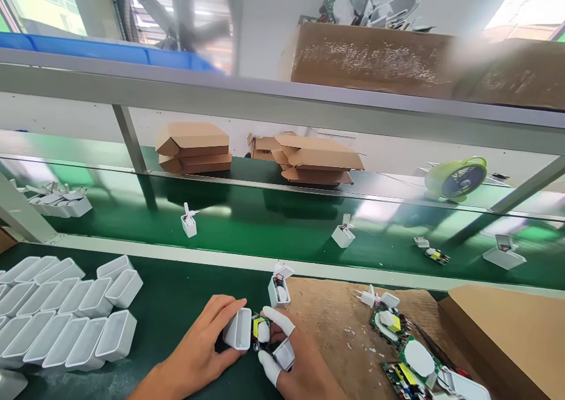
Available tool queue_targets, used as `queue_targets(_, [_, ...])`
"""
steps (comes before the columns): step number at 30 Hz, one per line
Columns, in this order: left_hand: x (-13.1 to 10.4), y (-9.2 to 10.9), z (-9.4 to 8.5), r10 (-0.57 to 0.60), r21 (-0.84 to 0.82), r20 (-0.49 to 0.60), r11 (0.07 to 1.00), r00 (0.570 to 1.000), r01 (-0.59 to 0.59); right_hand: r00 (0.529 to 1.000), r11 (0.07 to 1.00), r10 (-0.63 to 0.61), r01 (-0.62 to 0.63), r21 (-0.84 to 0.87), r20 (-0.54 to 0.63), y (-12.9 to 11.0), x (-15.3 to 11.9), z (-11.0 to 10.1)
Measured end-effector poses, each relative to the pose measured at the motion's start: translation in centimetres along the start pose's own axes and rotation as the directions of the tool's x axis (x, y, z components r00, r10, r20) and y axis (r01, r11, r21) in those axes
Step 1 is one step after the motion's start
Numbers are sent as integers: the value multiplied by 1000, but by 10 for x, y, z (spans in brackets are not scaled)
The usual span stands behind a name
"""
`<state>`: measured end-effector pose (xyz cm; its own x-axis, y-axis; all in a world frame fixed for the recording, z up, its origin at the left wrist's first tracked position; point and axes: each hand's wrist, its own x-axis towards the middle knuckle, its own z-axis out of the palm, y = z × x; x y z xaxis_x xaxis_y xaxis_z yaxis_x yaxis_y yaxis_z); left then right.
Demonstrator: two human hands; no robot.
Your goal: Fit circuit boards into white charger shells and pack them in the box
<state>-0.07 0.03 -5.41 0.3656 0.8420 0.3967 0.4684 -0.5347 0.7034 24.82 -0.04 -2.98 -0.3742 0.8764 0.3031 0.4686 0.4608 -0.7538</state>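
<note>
Near the bottom middle, my left hand grips a white plastic housing whose open side faces up. Close beside it, my right hand, with white finger cots on two fingers, holds a small circuit board carrying a yellow part and a white round patch. A white cap piece is also within the right hand's fingers. Board and housing are side by side; whether they touch I cannot tell. Just beyond stands a white adapter with its lid part tilted up and wires showing inside.
Rows of white housings lie at left. At right, circuit boards rest on a cardboard sheet beside an open carton. A green conveyor belt carries several spaced units. Above it runs a metal shelf bar.
</note>
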Motion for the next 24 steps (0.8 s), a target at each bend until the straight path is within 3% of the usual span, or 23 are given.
queue_targets(3, [0, 3, -1, 31, 28, -11, 999, 999, -30, 985, 991, -104, 91, -96, -135, 2, -1, 2])
queue_targets(6, [1, 4, -2, 54, 46, -41, 998, 998, -52, 977, 997, -49, 61, 48, -208, -1, -3, 5])
queue_targets(9, [2, 4, -2, 85, 53, -63, 995, 994, -81, 987, 986, -26, 51, 161, -157, -8, -3, 7])
queue_targets(15, [2, 3, 0, 97, 74, -49, 993, 994, -94, 945, 954, -298, 292, -65, -137, -24, 4, 2])
queue_targets(19, [2, 3, 1, 130, 77, -63, 989, 989, -125, 921, 925, -366, 344, -160, -135, -32, 8, -1])
queue_targets(24, [3, 5, 2, 137, 89, -49, 987, 989, -133, 918, 925, -368, 346, -159, -145, -36, 10, -1])
